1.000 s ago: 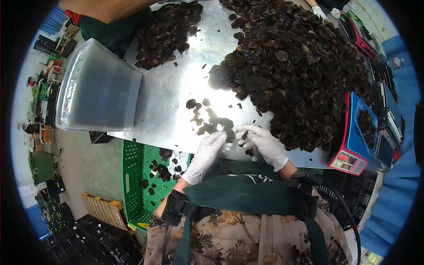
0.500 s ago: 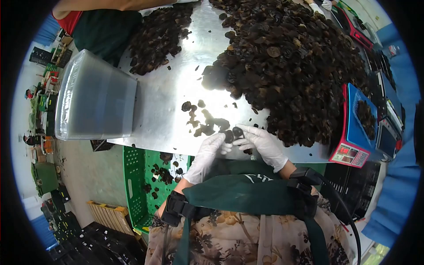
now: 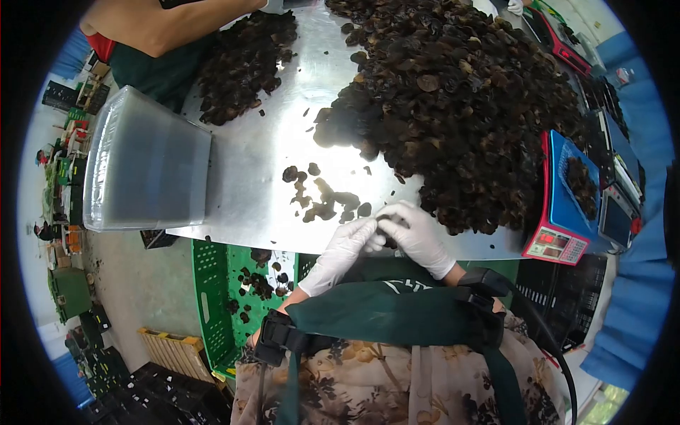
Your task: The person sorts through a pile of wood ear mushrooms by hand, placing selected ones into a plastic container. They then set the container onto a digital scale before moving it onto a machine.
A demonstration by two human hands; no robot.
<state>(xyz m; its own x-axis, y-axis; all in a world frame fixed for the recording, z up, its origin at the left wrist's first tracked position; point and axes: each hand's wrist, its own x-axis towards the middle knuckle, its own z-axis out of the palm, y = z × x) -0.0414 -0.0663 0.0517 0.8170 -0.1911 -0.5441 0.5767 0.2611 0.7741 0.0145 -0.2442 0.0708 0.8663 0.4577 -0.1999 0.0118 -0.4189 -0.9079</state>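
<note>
My left hand [image 3: 348, 242] and my right hand [image 3: 414, 232], both in white gloves, meet at the table's near edge with fingers pinched together. Between the fingertips a small dark bit of wood ear mushroom [image 3: 383, 219] shows; the fingers cover most of it. Just beyond them, a loose group of separate wood ear mushrooms [image 3: 324, 202] lies on the shiny metal table [image 3: 248, 191]. One round dark piece [image 3: 364, 210] rests close to my left fingertips. A big heap of wood ear mushrooms [image 3: 460, 106] spreads from the far side to near my right hand.
On the left stands a clear plastic tub [image 3: 145, 170]. A red scale [image 3: 556, 241] with a blue tray is at the right. Below the table edge, a green crate [image 3: 212, 297] holds more pieces. A co-worker's arm [image 3: 177, 25] reaches over a smaller heap [image 3: 244, 67].
My hands have come together, hiding most of the dark pieces that showed between them. A round piece now lies on the table by my left fingertips. The co-worker's arm has moved further into view.
</note>
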